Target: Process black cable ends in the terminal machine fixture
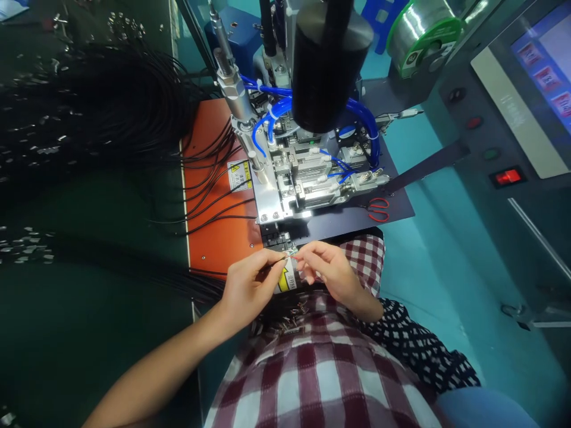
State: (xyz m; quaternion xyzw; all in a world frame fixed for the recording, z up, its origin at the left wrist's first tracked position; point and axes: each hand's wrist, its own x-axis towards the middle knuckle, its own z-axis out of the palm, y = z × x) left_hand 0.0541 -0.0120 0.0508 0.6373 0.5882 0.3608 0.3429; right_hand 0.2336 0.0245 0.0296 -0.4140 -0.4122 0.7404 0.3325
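Observation:
Over the front edge of the machine, my left hand (252,282) pinches the end of a cable between thumb and forefinger. Fine wires (291,252), whitish with a touch of red, show between my fingertips. My right hand (330,272) meets it from the other side, its thumb and forefinger closed on one thin wire. Just beneath the hands is a white label with a yellow arrow (285,280). The small metal end of the machine's feed track (281,236) lies right behind my fingertips.
Black cables (214,160) run across the orange plate (223,246) into the metal machine (303,178). A large cable bundle (111,107) lies left. Red-handled scissors (378,209) rest on the dark plate. A solder wire spool (423,35) and control panel (504,119) stand right.

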